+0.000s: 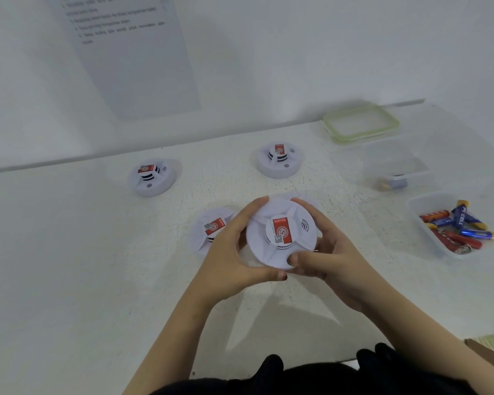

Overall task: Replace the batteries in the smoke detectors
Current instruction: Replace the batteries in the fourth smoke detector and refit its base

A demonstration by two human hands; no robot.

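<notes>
While one white smoke detector (281, 233) is held above the white table (69, 252) at centre, three more lie on the surface: the far-left detector (152, 177) sits well apart from the hands, top face up with its red label showing; the near-left detector (210, 230) lies just beside the left hand (234, 258) and is partly hidden behind it; the back detector (280, 159) rests beyond the held unit, near the wall. Left hand: fingers curled around the left rim of the held detector, fingertips at its upper edge, thumb wrapped along the lower edge, forearm rising from bottom centre. Held detector: tilted toward the camera, red label and QR sticker facing up. Right hand (328, 258): clasped on the right rim, fingers over the top right edge, thumb pressed on the lower front face, forearm entering from bottom right. Further right: stacked green-rimmed lids (360, 124) at the back; a clear container (395, 169) with a few batteries in its near corner; a second clear tray (419, 206) holding loose red and blue batteries (458, 226). A printed sheet (134, 52) hangs on the wall at upper left.
</notes>
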